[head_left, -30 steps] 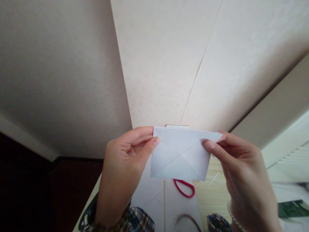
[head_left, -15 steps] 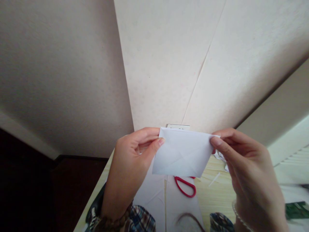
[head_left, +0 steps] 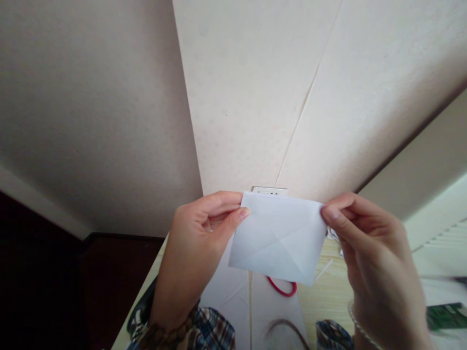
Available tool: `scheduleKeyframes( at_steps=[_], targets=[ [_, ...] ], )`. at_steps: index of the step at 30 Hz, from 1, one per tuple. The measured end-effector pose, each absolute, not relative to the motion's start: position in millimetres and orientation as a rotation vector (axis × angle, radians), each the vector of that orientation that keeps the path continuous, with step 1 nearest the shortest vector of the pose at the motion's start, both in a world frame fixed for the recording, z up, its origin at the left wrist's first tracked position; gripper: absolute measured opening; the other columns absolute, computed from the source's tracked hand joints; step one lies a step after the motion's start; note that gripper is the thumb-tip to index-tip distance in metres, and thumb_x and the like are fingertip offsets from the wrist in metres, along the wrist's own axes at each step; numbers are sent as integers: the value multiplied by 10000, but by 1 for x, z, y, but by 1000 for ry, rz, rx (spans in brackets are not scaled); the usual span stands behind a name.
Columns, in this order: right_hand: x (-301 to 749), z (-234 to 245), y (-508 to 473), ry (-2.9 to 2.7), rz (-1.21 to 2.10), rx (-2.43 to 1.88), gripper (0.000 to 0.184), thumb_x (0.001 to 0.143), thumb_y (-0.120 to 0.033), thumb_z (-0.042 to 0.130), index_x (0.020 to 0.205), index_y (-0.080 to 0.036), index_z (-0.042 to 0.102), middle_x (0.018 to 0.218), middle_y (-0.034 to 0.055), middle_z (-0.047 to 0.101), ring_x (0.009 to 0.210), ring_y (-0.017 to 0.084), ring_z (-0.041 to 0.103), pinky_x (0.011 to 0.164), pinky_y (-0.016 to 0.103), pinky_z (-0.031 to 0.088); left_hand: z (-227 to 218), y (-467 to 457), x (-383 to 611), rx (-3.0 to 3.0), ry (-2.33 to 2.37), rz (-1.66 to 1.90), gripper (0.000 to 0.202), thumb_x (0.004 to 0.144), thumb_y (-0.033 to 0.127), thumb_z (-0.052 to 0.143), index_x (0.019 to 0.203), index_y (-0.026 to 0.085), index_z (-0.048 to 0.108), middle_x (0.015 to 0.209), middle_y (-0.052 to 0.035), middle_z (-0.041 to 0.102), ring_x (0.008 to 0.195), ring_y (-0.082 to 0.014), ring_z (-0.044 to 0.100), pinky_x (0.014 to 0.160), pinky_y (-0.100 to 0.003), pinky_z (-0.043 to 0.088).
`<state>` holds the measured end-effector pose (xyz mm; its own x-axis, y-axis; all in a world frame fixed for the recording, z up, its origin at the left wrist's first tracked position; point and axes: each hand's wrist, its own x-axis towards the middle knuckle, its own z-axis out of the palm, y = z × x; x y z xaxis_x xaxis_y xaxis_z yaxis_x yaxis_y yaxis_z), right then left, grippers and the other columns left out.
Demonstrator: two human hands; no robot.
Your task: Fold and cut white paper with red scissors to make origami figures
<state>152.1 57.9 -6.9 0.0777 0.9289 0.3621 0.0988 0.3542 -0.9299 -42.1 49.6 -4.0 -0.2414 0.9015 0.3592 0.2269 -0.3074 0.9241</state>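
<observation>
A folded white paper (head_left: 279,238) with diagonal creases hangs in the air above a light wooden table (head_left: 328,299). My left hand (head_left: 197,243) pinches its upper left corner between thumb and fingers. My right hand (head_left: 368,248) pinches its upper right corner the same way. Both hands are closed on the paper. A beaded bracelet sits on each wrist.
White sheets (head_left: 251,306) lie flat on the table under the paper, with a red loop (head_left: 282,289) and a brown loop (head_left: 284,333) on them. A small white slip (head_left: 323,271) lies to the right. Pale walls meet in a corner behind; a wall plate (head_left: 269,190) peeks above the paper.
The paper's lower edge has swung toward me, so it now shows larger and hides more of the red loop. Both hands shifted slightly right and kept their grip.
</observation>
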Motion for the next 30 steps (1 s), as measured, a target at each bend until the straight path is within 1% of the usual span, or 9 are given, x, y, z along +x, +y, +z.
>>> scheduleKeyframes(
  at_steps=[3, 8, 10, 13, 16, 19, 22, 27, 30],
  targets=[
    [150, -7, 58, -1362, 861, -1022, 270, 837, -334, 646, 589, -236, 608, 557, -3, 526, 553, 141, 477, 502, 268, 365, -5, 49, -44, 1468, 1420, 1615, 44, 732, 185, 720, 746, 216, 748, 698, 36, 755, 595, -99, 682, 532, -114, 527],
    [148, -10, 60, -1415, 978, -1041, 132, 830, -357, 638, 767, -266, 709, 646, 18, 617, 611, 176, 542, 554, 296, 440, -8, 49, -46, 1397, 1442, 1672, 48, 730, 186, 721, 763, 207, 748, 703, 26, 761, 608, -124, 702, 546, -146, 553],
    [148, -12, 61, -1440, 1034, -1015, 161, 806, -371, 664, 695, -260, 696, 627, 10, 622, 598, 167, 553, 548, 286, 447, -9, 49, -46, 1381, 1420, 1671, 64, 742, 195, 714, 791, 215, 749, 721, 26, 767, 617, -124, 707, 544, -143, 554],
    [147, -12, 61, -1396, 982, -1022, 249, 786, -347, 695, 571, -234, 640, 571, -4, 585, 556, 138, 515, 513, 261, 408, -10, 50, -45, 1372, 1371, 1664, 82, 747, 205, 717, 817, 231, 751, 750, 32, 774, 632, -113, 711, 549, -126, 550],
    [147, -13, 60, -1350, 892, -1066, 274, 786, -336, 700, 548, -231, 614, 531, -11, 537, 529, 132, 452, 482, 266, 343, -9, 50, -42, 1333, 1306, 1683, 93, 723, 179, 734, 804, 219, 752, 727, 30, 771, 621, -111, 709, 568, -132, 561],
    [148, -14, 60, -1365, 867, -1063, 286, 794, -348, 697, 549, -228, 609, 513, -19, 514, 529, 127, 430, 486, 271, 310, -8, 51, -37, 1251, 1217, 1715, 99, 718, 154, 729, 794, 213, 749, 703, 31, 768, 613, -106, 708, 571, -128, 560],
    [149, -15, 59, -1341, 851, -1054, 279, 808, -342, 692, 569, -227, 604, 509, -31, 492, 521, 118, 404, 482, 270, 285, -8, 52, -35, 1221, 1139, 1664, 133, 724, 155, 725, 840, 218, 740, 751, 23, 776, 641, -107, 714, 577, -125, 555],
    [148, -15, 57, -1313, 803, -1047, 249, 822, -311, 687, 600, -238, 602, 537, -27, 502, 535, 124, 408, 487, 275, 288, -9, 51, -37, 1203, 1043, 1422, 209, 742, 170, 705, 949, 200, 726, 807, -25, 784, 650, -162, 729, 568, -198, 578],
    [148, -15, 58, -1314, 780, -1067, 270, 815, -330, 691, 587, -231, 585, 533, -29, 483, 531, 123, 401, 477, 273, 277, -8, 51, -38, 1257, 1098, 1437, 150, 747, 181, 697, 889, 189, 744, 788, -30, 784, 647, -167, 729, 557, -196, 573]
  ],
)
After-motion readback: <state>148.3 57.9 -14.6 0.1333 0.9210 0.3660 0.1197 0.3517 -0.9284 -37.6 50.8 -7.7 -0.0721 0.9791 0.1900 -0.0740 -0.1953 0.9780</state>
